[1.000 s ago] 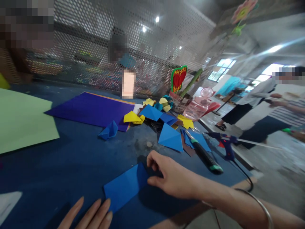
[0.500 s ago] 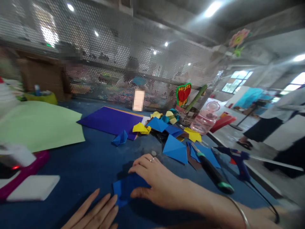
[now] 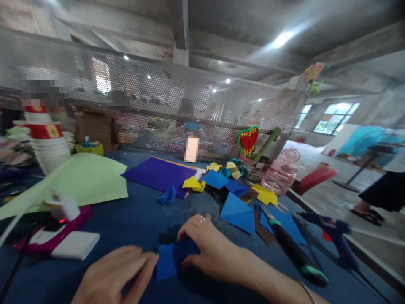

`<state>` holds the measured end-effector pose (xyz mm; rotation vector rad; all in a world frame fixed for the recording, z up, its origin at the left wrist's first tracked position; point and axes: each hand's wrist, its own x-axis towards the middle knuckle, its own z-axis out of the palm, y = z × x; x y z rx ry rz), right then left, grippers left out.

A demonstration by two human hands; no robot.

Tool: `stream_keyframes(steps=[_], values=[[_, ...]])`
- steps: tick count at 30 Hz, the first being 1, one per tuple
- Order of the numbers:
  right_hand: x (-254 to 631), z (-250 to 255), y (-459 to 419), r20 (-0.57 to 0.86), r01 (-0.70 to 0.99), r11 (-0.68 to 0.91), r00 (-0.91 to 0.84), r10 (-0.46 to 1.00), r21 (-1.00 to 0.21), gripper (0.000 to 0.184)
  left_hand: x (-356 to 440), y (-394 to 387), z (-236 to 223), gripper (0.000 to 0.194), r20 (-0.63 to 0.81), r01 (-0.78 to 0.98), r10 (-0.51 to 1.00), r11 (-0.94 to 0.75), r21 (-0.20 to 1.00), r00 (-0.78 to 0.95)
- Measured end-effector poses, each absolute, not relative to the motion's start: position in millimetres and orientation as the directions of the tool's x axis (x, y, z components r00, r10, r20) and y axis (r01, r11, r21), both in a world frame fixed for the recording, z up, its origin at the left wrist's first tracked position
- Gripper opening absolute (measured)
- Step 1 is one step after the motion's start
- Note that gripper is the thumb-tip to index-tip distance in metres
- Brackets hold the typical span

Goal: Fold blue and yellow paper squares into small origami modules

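Note:
A small piece of folded blue paper (image 3: 166, 262) lies on the dark blue table between my hands. My right hand (image 3: 210, 249), with a ring and a bangle, curls over its right part, which hides that side. At the paper's left edge, the fingers of my left hand (image 3: 115, 270) are drawn together in a pinch, slightly blurred. Just beyond the hands sits a small folded blue paper shape (image 3: 167, 195). Blue paper squares (image 3: 238, 213) and yellow paper pieces (image 3: 193, 184) are piled to the right.
On the right lie a black-handled tool (image 3: 297, 249) and a glue gun (image 3: 335, 236) with its cord. A magenta power strip (image 3: 79, 214), pale green paper (image 3: 95, 177) and stacked paper cups (image 3: 49, 143) are at left. Purple paper (image 3: 158, 175) and a pink bottle (image 3: 280, 175) stand farther back.
My left hand has gone from flat, spread fingers to a pinch at the paper's left edge. My right hand stays over the paper. The camera view has tilted up and turned left.

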<state>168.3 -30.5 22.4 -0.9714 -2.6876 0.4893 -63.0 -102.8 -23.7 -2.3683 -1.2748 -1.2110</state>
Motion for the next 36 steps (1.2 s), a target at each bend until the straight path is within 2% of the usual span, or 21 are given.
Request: stream_keyframes(steps=[2,4,7,9,11,13,15,21,24,28,33,36], values=[[170.8,22.3,-32.0,0.154,0.569,0.707,-0.723,0.673,-0.420,0.026,-55.5,-91.5,-9.1,0.008,0.615,0.785,0.777,-0.462,0.412,0.134],[173.4,23.1,-32.4,0.215,0.540,0.709,-0.706,0.675,-0.453,0.022,-48.5,-75.6,4.4,0.015,0.439,0.726,0.898,-0.326,0.605,0.038],[176.9,24.4,-30.1,0.365,0.473,0.762,-0.681,0.634,-0.443,0.028,-40.4,-49.6,19.2,0.030,0.202,0.520,0.978,-0.199,0.831,0.051],[179.2,23.9,-26.4,0.461,0.440,0.814,-0.673,0.578,-0.378,0.033,-36.6,-35.2,25.4,0.045,0.110,0.373,0.988,-0.141,0.917,0.104],[181.3,21.6,-21.4,0.531,0.421,0.864,-0.682,0.503,-0.277,0.034,-34.0,-24.3,29.1,0.056,-0.046,0.207,0.973,-0.002,0.978,0.225],[183.4,18.2,-16.2,0.588,0.408,0.898,-0.689,0.423,-0.167,0.033,-32.1,-16.2,29.9,0.057,-0.160,0.076,0.910,0.142,0.987,0.383],[185.0,15.1,-12.2,0.626,0.395,0.915,-0.694,0.356,-0.082,0.030,-30.8,-9.4,28.0,0.054,-0.201,0.022,0.841,0.220,0.975,0.502],[188.1,13.7,-7.3,0.662,0.409,0.912,-0.679,0.316,-0.016,0.023,-26.9,-0.1,20.5,0.065,-0.142,-0.001,0.739,0.190,0.982,0.659],[189.0,12.6,-5.7,0.657,0.406,0.914,-0.693,0.297,0.015,0.021,-25.2,-2.8,22.4,0.062,-0.109,-0.038,0.786,0.166,0.985,0.609],[190.4,7.4,-2.9,0.672,0.442,0.896,-0.672,0.311,0.028,0.019,-23.0,-8.2,25.4,0.057,-0.154,-0.075,0.834,0.227,0.971,0.530],[192.0,5.1,0.1,0.734,0.518,0.855,-0.589,0.339,0.021,0.018,-20.9,-11.6,23.9,0.032,-0.190,-0.214,0.897,0.292,0.932,0.398],[191.5,7.8,0.9,0.763,0.551,0.834,-0.535,0.363,-0.010,0.017,-21.8,-11.6,23.0,0.026,-0.216,-0.255,0.905,0.321,0.912,0.365]])
